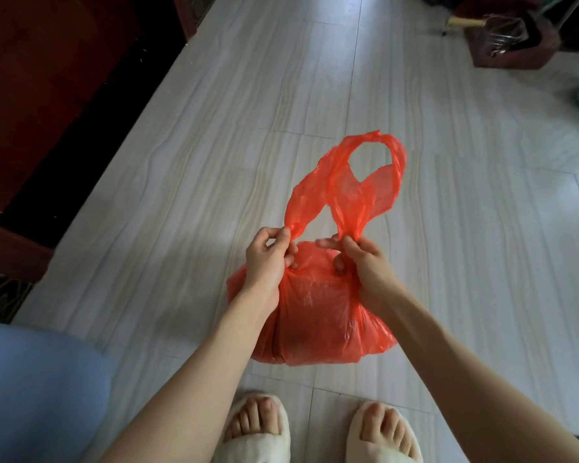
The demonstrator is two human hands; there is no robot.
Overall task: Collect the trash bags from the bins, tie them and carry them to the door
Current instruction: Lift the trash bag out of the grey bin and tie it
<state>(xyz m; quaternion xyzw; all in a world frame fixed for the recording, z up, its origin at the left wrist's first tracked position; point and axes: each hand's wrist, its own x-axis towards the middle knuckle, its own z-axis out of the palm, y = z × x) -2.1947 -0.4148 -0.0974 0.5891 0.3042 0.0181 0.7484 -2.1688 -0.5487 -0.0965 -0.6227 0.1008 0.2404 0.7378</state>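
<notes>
A filled red trash bag sits on the pale tiled floor in the lower middle of the frame, just ahead of two slippered feet. The left hand pinches the base of one handle between thumb and fingers; the right hand pinches the other handle the same way. Both loops stand up loose, so the bag looks to be out of its bin, with tying only starting: no knot shows, and carrying is left. No bin shows. A dark wooden panel in the upper left may be the door; I cannot tell. Things at the upper right are cut off and dim.
</notes>
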